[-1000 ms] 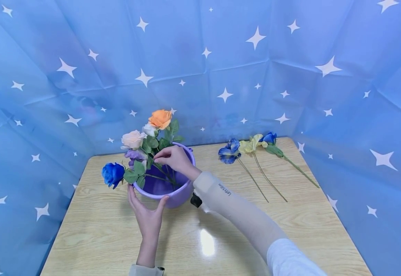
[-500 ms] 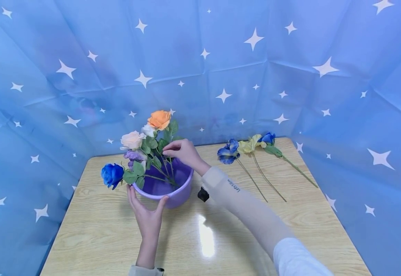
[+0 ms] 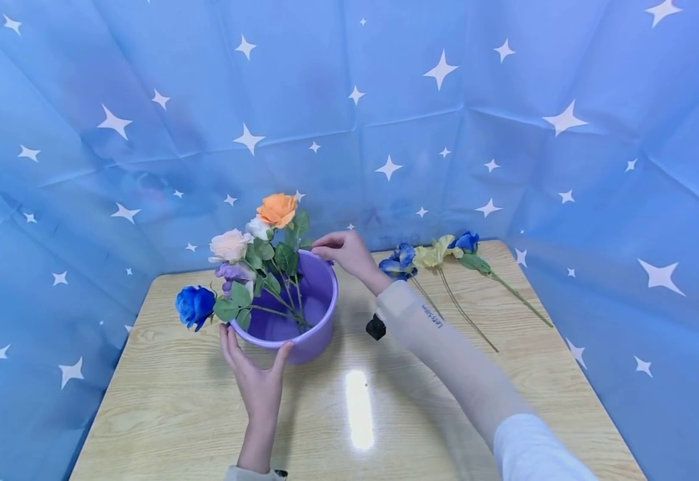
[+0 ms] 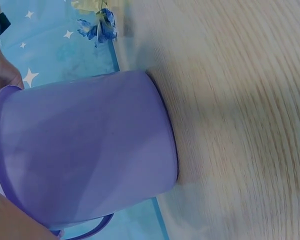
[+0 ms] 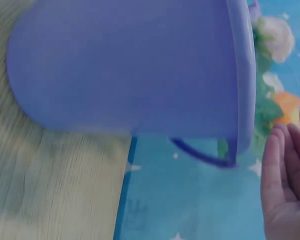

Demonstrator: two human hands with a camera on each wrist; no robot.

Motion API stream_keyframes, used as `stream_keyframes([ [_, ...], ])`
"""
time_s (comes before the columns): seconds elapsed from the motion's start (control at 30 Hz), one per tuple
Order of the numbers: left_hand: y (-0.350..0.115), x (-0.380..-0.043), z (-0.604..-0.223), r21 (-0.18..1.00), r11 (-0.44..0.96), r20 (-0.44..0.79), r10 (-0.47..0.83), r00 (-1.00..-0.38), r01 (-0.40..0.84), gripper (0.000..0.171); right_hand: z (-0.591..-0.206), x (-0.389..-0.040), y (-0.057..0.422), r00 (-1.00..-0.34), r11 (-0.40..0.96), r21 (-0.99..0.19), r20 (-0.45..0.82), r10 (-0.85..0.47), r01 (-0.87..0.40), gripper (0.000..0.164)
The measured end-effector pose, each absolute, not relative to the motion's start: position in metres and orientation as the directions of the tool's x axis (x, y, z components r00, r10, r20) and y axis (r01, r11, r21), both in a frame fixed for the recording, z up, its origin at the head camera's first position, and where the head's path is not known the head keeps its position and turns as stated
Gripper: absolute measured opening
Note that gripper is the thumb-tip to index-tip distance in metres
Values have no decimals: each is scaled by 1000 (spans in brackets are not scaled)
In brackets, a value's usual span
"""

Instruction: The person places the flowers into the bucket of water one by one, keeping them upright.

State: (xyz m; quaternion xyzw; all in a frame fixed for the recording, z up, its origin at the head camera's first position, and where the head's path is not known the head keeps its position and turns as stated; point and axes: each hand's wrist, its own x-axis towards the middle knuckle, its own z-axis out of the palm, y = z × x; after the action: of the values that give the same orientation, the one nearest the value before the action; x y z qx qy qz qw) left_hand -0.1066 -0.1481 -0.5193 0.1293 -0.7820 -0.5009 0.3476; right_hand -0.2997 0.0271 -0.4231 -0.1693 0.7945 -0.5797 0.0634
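A purple bucket (image 3: pixel 310 344) stands on the wooden table, holding artificial flowers with leafy stems. They include a blue rose (image 3: pixel 194 307) leaning over the left rim, a purple flower (image 3: pixel 234 272), a pale pink rose (image 3: pixel 229 246), a white rose (image 3: pixel 258 227) and an orange rose (image 3: pixel 277 210). My left hand (image 3: pixel 256 387) holds the bucket's near rim, thumb and fingers spread along it. Beside the far right rim is my right hand (image 3: pixel 352 255), its fingers loosely bent and holding nothing. In the right wrist view the bucket wall (image 5: pixel 130 65) fills much of the picture.
To the right on the table (image 3: pixel 163 401) lie a blue ruffled flower (image 3: pixel 399 259), a pale yellow flower (image 3: pixel 435 254) and another blue rose (image 3: pixel 466 242) with a green stem. A blue curtain (image 3: pixel 301 80) with white stars surrounds the table. The bucket's handle (image 5: pixel 202 154) hangs outside it.
My right hand has moved right and back, from among the stems inside the bucket to beside its far right rim. My left hand and the bucket stay in place.
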Motion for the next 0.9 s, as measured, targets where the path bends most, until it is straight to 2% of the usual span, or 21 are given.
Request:
stream_keyframes([
  [0.27,-143,-105,-515,879,445,429,-574,-698,173,108,-427,-310,57,-951,259,-953,75,-300,-157,27],
  [0.77,-131,-102,-495,899,401,399,-586,-705,175,100,-446,-323,122,-979,303,-950,15,-201,-77,36],
  [0.9,-134,-103,-502,896,407,403,-584,-704,174,102,-449,-322,139,-983,296,-954,-5,-183,-51,39],
])
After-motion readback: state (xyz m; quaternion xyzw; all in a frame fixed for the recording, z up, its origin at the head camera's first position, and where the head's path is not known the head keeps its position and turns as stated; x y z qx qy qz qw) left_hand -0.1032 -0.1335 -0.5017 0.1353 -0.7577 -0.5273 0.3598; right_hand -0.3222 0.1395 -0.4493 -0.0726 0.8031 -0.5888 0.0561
